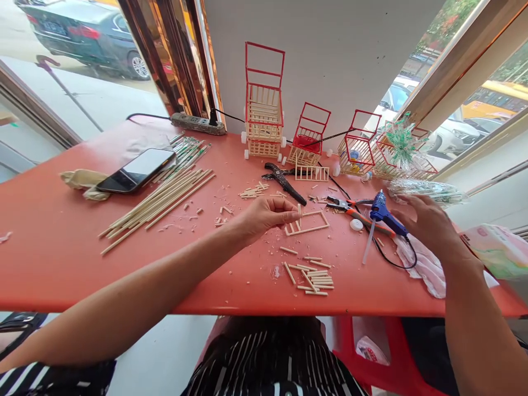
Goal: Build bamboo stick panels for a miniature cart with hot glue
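My left hand [277, 214] is closed in a pinch on a short wooden stick [299, 209], held at the left part of a small rectangular stick frame [319, 226]. Whether the stick touches the frame I cannot tell. To the right, my right hand [433, 228] has its fingers apart beside the handle of a blue glue gun [381, 212]. A clear glue stick [368, 245] juts from the gun. Orange-handled pliers [350, 209] lie partly behind it. Short cut sticks [319, 279] are piled near the table's front edge.
Miniature stick carts [264, 113] with red handles stand along the back of the red table [136, 280]. Black-handled cutters [284, 182] and a slatted panel [312, 174] lie before them. Long sticks [165, 203], a phone [136, 170] and a power strip [198, 124] are at left.
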The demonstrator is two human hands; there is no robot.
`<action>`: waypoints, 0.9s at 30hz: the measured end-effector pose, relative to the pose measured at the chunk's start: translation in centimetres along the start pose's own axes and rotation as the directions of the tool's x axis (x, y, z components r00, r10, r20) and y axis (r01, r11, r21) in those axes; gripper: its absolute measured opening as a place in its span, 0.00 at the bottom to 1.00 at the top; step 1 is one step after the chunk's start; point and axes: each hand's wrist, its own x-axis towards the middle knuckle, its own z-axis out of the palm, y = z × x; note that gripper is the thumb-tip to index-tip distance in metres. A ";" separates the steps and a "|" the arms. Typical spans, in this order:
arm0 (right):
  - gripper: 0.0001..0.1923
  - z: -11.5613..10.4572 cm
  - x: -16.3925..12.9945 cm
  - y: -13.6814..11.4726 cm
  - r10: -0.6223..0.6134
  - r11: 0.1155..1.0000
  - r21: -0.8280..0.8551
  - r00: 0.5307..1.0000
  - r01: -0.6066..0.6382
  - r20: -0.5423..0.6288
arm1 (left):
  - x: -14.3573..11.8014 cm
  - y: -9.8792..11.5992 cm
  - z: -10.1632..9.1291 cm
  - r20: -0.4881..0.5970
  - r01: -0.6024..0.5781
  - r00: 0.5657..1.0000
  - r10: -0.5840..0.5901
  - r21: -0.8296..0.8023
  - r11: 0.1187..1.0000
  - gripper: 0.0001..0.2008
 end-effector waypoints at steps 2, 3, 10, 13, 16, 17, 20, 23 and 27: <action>0.17 -0.9 -0.1 -3.0 0.052 0.992 0.124 0.993 -0.039 -0.108 | 0.0 0.1 0.1 0.002 0.000 1.000 0.000 0.012 1.000 0.27; 0.15 -1.2 -0.2 -4.9 0.046 0.971 0.238 0.993 -0.019 -0.107 | -0.1 0.1 0.1 0.005 0.001 1.000 -0.001 0.014 1.000 0.27; 0.13 -0.3 -0.4 -17.0 -0.340 0.665 0.741 0.921 0.093 0.190 | -0.4 0.3 0.3 0.067 -0.021 0.998 0.018 0.051 0.998 0.24; 0.12 0.5 0.1 -18.9 -0.408 0.619 0.781 0.883 0.079 0.234 | -0.4 0.2 0.3 0.086 -0.019 0.996 0.014 0.063 0.998 0.24; 0.12 1.1 0.4 -19.4 -0.415 0.569 0.822 0.871 0.024 0.262 | -0.4 0.1 0.2 0.089 -0.004 0.996 -0.001 0.053 0.999 0.25; 0.13 1.2 0.4 -19.5 -0.408 0.557 0.831 0.871 -0.001 0.274 | -0.4 0.1 0.1 0.094 0.002 0.996 -0.006 0.047 0.999 0.25; 0.16 1.4 0.3 -19.5 -0.384 0.517 0.851 0.864 -0.090 0.325 | -0.3 0.1 0.0 0.112 0.002 0.994 -0.008 0.051 0.999 0.26; 0.18 1.5 0.0 -19.6 -0.393 0.478 0.865 0.843 -0.154 0.367 | -0.2 0.0 -0.1 0.122 -0.002 0.993 -0.006 0.065 0.998 0.27; 0.18 1.7 -0.2 -19.8 -0.396 0.479 0.867 0.848 -0.135 0.351 | -0.3 0.0 0.2 0.106 0.013 0.994 -0.021 0.077 0.997 0.29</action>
